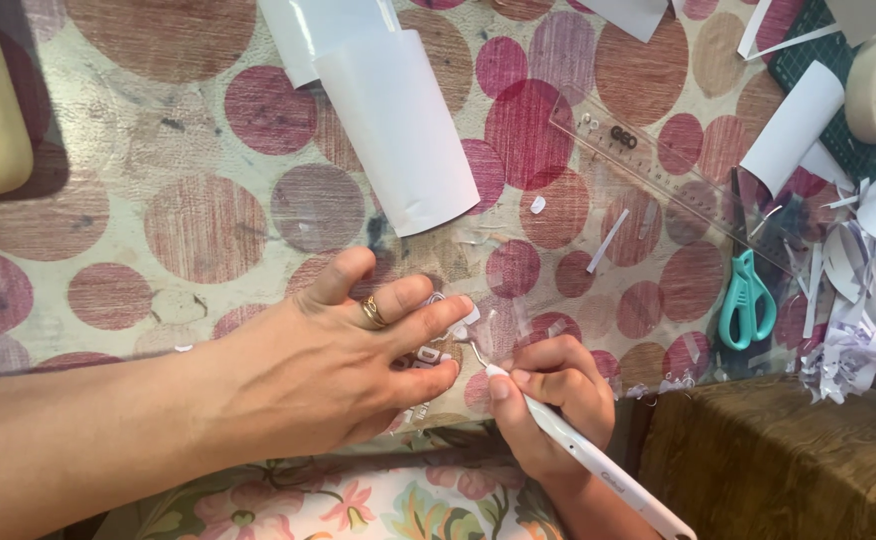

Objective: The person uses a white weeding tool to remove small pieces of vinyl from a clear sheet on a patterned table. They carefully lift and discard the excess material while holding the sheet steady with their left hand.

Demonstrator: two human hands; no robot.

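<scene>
From the head camera, the left hand lies flat on the worktop, fingers spread and pressing down a small clear sheet with white letters (mostly hidden beneath them). The right hand has its fingers closed around a white hook-tipped tool, whose metal tip touches the sheet just beside the left fingertips. Teal scissors, a clear ruler and a curled white sheet lie well apart.
</scene>
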